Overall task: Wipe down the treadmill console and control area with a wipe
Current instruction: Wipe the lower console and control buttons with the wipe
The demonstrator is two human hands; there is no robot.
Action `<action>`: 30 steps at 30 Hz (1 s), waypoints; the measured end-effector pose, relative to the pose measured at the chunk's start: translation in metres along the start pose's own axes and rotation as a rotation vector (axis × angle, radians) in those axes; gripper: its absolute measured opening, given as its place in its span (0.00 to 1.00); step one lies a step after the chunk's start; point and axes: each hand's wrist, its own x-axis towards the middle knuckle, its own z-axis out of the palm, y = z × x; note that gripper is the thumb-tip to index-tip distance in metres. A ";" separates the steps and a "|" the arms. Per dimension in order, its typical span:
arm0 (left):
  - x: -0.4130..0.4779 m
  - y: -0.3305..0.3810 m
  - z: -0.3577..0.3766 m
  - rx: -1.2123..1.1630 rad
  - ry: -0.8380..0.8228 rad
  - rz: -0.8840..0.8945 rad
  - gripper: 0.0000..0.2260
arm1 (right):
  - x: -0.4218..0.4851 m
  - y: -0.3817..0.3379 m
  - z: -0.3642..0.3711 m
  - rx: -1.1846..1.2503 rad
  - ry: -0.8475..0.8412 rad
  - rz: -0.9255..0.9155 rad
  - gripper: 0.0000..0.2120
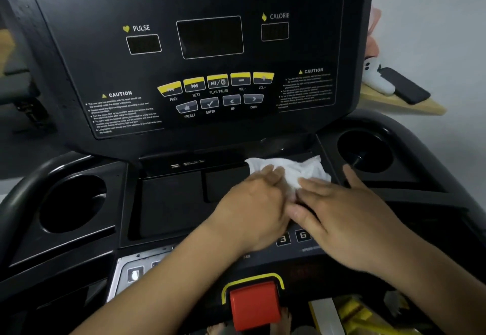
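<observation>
Both hands lay on the wipe (288, 173) in the tray (168, 200) just below the console (200, 45), right of the frame's centre. The left hand (252, 208) pressed flat on the wipe's left part, fingers (271, 174) extended and close together, not curled round it. The right hand (342, 219) lay beside it, thumbs touching, its fingers spread open over the wipe's lower right edge. The white wipe was crumpled, bunched against the tray's back right corner. A cup holder (364, 154) sat just right of it, another (72, 203) at the left. A red stop button (253, 305) stood at the lower centre.
</observation>
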 end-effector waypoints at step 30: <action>-0.002 0.003 -0.022 0.073 -0.174 -0.030 0.27 | -0.005 -0.001 -0.005 0.035 -0.040 0.029 0.45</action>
